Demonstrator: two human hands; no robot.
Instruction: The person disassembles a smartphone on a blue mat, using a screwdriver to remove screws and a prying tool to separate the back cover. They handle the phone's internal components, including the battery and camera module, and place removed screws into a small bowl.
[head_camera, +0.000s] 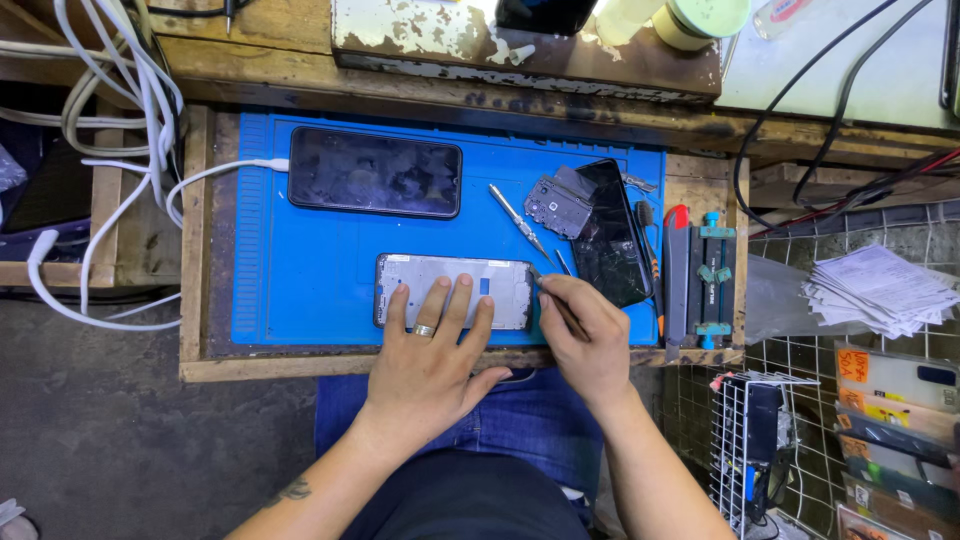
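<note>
Left hand (432, 345) lies flat, fingers spread, pinning the phone frame (455, 290); right hand (585, 335) grips a thin tool (558, 303) at its edge; a slip risks gouging the frame.

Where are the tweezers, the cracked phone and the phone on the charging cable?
Tweezers (520, 222), head view, middle of the metal shaft.
Cracked phone (612, 245), head view, centre of its dark glass.
Phone on the charging cable (375, 172), head view, centre of its screen.
</note>
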